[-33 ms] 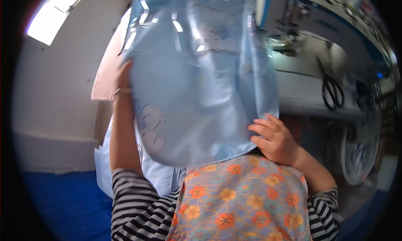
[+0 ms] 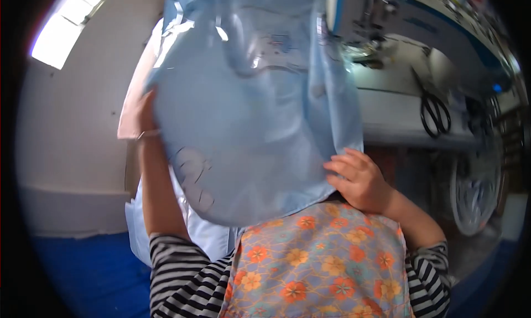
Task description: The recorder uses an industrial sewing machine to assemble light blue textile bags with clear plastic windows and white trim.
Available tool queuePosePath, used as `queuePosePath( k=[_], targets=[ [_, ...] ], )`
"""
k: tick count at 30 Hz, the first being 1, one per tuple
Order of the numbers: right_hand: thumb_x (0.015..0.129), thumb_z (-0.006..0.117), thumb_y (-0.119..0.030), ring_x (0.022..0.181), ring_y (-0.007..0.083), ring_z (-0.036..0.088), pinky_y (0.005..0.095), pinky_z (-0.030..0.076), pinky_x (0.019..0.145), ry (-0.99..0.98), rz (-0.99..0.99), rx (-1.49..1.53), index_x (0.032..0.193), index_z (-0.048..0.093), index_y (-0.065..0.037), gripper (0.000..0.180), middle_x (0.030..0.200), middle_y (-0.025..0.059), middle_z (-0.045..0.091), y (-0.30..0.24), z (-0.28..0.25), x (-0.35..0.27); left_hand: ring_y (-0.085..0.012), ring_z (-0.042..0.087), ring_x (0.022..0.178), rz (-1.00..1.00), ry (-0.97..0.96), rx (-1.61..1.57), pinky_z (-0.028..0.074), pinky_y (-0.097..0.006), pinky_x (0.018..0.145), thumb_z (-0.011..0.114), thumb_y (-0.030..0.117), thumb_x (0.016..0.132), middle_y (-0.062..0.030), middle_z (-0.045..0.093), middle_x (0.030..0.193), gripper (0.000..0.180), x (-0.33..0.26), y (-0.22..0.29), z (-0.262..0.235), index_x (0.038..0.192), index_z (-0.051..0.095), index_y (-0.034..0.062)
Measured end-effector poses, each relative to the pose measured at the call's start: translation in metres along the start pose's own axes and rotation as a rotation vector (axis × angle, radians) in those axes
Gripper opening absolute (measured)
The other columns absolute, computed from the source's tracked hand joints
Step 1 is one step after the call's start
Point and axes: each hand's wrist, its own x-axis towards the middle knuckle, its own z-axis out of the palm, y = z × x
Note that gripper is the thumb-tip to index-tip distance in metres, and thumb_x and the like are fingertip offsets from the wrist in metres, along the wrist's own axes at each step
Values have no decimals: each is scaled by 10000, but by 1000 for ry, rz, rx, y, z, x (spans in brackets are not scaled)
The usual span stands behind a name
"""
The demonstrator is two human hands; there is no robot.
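A large light blue sheet of shiny, plastic-coated fabric hangs in front of me. It has a rounded lower edge, a glossy see-through upper part and a faint cartoon print low on its left side. My left hand holds it by the left edge, most of the fingers hidden behind the fabric. At the lower right, my right hand grips the edge, its fingers bent over the front and the thumb out of sight. Folds run down the sheet's right side.
A white and blue sewing machine stands at the upper right. Black-handled scissors lie on its table. Pink fabric hangs behind my left hand, and pale blue fabric lies lower left. A white wheel-shaped object is below the table.
The sheet and my left hand sit slightly farther left and lower in the picture; the machine has shifted left and up. Both hands keep their hold.
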Motion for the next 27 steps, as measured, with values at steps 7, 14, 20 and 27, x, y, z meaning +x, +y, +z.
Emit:
queuePosePath(
  k=[7,14,20,27],
  targets=[
    [724,662,-44,890,266,670,424,534,852,434,-80,30,933,654,-41,209,982,104,692,-7,-8,21,-308,610,1024,226,409,128,531,-404,842,553,252,936,-194,586,1199,425,-161,120,-150,1244,547,-42],
    [725,663,-21,954,251,679,422,511,916,349,-119,181,974,668,-46,250,1010,113,704,-17,1,13,-330,567,1162,-53,526,1501,486,-433,962,602,177,930,-189,536,1331,449,-221,176,-146,1326,497,-6],
    [706,710,-38,959,268,676,432,513,924,242,105,400,955,680,-64,252,1004,85,709,-10,25,-21,-334,470,1293,709,-252,965,363,-423,1086,689,97,809,-166,497,1398,541,-156,232,33,1312,519,-1],
    [733,696,-26,926,287,677,410,532,859,225,152,470,958,701,-52,227,970,101,712,-1,24,-24,-286,587,1109,777,-1097,1116,477,-399,949,607,162,801,-155,601,1148,324,-138,129,318,1081,613,-2]
  ],
)
